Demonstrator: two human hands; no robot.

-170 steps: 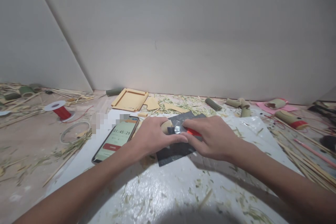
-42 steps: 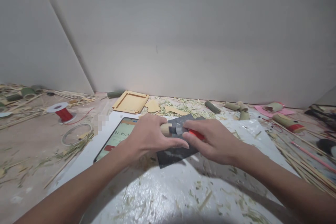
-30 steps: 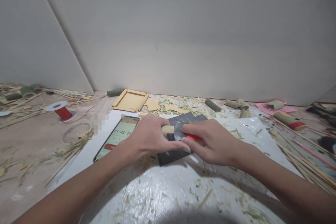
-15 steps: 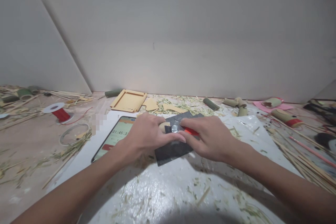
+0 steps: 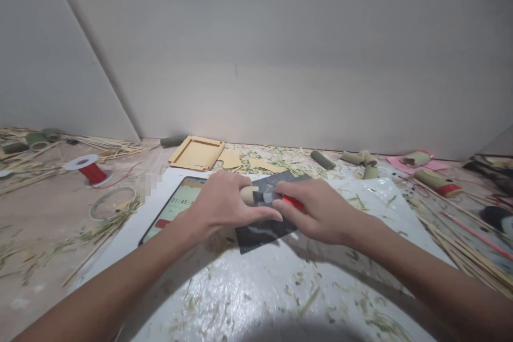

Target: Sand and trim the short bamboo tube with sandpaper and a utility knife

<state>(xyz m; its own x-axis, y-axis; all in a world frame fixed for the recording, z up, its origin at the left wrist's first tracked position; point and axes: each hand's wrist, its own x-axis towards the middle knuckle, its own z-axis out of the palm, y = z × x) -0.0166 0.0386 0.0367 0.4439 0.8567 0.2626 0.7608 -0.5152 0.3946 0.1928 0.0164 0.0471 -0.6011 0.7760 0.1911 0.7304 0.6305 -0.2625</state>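
Note:
My left hand (image 5: 222,204) is closed round a short pale bamboo piece (image 5: 247,195), pressing it down onto a dark sheet (image 5: 260,230) that looks like sandpaper. My right hand (image 5: 316,209) is closed on a red-handled knife (image 5: 292,202); its blade meets the end of the bamboo piece between the two hands. Both hands rest over the dark sheet, which lies on a white plastic-covered mat (image 5: 256,294).
A phone (image 5: 170,211) showing a timer lies left of my left hand. Further off are a red thread spool (image 5: 90,170), a tape ring (image 5: 108,200), a wooden tray (image 5: 196,152), green bamboo sections (image 5: 323,159) and thin sticks (image 5: 460,248). Shavings litter the floor; a wall rises behind.
Both hands have stayed over the dark sheet, shifting slightly back and forth with the bamboo piece and knife. The phone's timer has advanced.

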